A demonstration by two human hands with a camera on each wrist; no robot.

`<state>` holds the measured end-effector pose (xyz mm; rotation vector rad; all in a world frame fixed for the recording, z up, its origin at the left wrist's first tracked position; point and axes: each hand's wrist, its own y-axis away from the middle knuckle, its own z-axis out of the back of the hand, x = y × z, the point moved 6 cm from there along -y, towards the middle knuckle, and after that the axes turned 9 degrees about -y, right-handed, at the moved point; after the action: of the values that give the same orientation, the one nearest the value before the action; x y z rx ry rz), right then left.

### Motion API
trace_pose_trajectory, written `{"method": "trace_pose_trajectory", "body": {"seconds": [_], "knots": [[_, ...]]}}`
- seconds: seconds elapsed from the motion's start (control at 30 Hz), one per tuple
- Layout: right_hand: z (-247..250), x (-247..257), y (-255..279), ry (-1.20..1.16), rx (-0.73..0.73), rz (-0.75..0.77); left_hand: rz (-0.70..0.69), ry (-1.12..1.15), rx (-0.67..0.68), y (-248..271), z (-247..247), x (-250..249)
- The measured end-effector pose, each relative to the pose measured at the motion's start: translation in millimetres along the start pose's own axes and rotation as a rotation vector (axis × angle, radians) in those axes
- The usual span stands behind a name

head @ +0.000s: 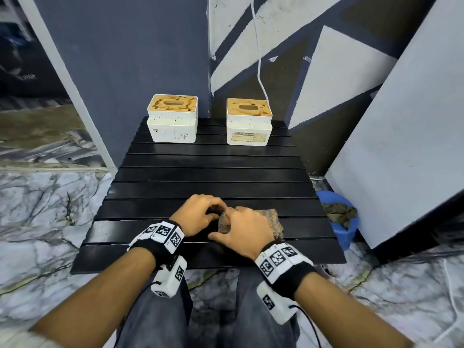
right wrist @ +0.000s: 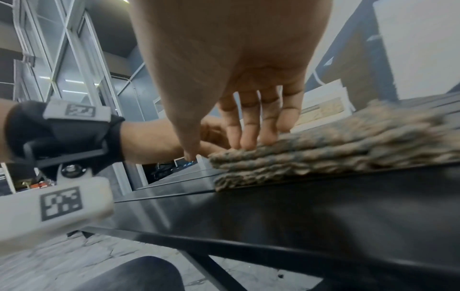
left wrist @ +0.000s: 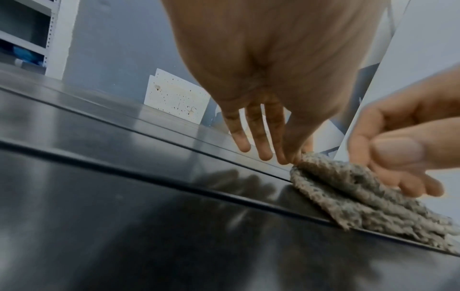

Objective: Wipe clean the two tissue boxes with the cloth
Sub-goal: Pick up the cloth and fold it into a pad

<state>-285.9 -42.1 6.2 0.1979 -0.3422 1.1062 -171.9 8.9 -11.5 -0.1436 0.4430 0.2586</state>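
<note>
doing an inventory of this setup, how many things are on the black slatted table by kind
tissue boxes: 2, the left tissue box and the right tissue box, both stained
cloths: 1, the folded cloth under the left hand and right hand
total: 3, all on the black slatted table

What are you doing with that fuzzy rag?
A person is folding a cloth on a black slatted table. The left hand pinches its edge while the right hand presses it flat. Two tissue boxes, one on the left and one on the right, wait at the back, stained and not yet wiped.
</note>
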Motion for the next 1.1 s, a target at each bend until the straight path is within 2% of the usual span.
{"method": "trace_pose_trajectory", "body": {"seconds": [0.13,0.33,0.5,0.7,0.83,1.0,1.1], "knots": [[-11,5,-10,0.055,-0.049,-0.06,0.015,0.08,0.02,-6,-6,0],[-6,-12,-8,-0.097,-0.023,-0.122,-0.014,0.154,0.039,-10,-13,8],[-9,-7,-2,-0.041,-0.028,-0.141,-0.009,0.079,0.021,-14,-14,5],[-15,-2,-8,0.023,0.004,-0.094,0.05,-0.008,0.069,-17,-19,8],[-4,-18,-3,-0.212,-0.011,-0.131,-0.005,0.022,0.103,-16,-19,4],[13,-50,8,-0.615,-0.091,-0.277,0.069,0.456,0.114,-16,-7,2],[20,-71,18,-0.974,-0.159,-0.405,0.035,0.502,0.136,-22,0,-11]]}}
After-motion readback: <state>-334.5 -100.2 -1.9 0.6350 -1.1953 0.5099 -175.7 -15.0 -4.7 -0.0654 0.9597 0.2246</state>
